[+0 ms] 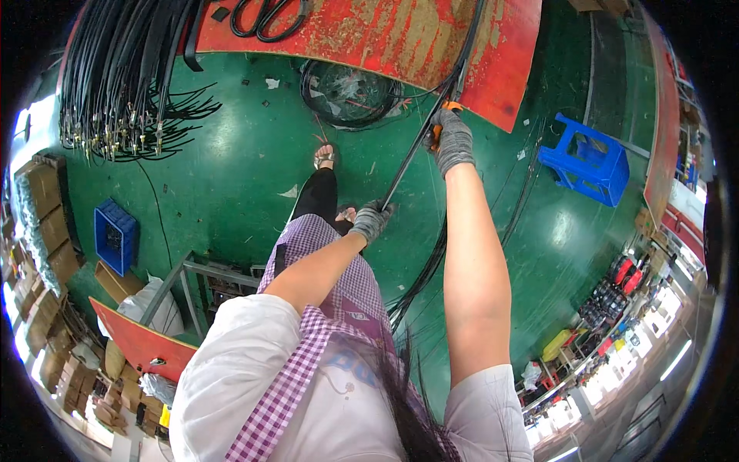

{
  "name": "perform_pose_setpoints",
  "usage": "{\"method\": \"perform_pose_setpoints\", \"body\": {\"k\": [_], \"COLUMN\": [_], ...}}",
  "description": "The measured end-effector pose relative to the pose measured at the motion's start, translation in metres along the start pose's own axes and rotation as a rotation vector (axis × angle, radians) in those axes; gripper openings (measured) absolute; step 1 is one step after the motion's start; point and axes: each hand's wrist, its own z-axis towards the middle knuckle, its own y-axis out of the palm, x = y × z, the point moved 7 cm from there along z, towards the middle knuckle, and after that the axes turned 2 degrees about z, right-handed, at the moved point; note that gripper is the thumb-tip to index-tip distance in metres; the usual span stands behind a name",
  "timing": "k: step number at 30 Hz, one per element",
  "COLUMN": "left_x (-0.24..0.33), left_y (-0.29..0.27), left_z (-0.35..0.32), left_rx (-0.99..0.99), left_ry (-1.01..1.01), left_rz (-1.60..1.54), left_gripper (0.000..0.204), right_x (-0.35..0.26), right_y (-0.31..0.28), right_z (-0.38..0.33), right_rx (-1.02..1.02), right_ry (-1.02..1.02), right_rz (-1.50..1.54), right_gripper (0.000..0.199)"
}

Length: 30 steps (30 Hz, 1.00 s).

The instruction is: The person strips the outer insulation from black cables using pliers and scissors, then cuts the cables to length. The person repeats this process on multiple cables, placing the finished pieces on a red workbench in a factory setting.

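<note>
My left hand (372,221), in a grey work glove, is closed around the near end of a bundle of black cables (408,163). The bundle rises away from it to the red table's right part. My right hand (453,142), gloved the same way, is closed on an orange-handled tool (436,137) beside the cables, just off the table edge. The tool's working end is hidden, so its kind does not show. More black cables (431,266) hang down below, between my forearms.
A worn red table (346,35) spans the far side, with coiled cable (281,31) on it. Many black cables with metal ends (131,108) hang at far left. A cable coil (339,115) lies on the green floor; a blue stool (589,158) stands right, a blue crate (115,235) left.
</note>
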Motion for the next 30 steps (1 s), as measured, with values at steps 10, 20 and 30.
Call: {"method": "perform_pose_setpoints", "body": {"k": [10, 20, 30], "left_x": [0.028, 0.088, 0.068], "left_y": [-0.023, -0.017, -0.002], "left_z": [-0.01, -0.036, -0.01], "left_rx": [0.185, 0.242, 0.067], "left_ry": [0.275, 0.371, 0.104], "left_rz": [0.336, 0.263, 0.077], "left_gripper": [0.021, 0.022, 0.017], "right_x": [0.003, -0.013, -0.016], "right_y": [-0.004, 0.007, 0.001], "right_z": [0.012, 0.019, 0.016], "right_rx": [-0.015, -0.046, 0.051], "right_ry": [-0.059, -0.453, -0.436], "right_rz": [-0.108, -0.776, -0.467], "right_gripper": [0.012, 0.022, 0.024]}}
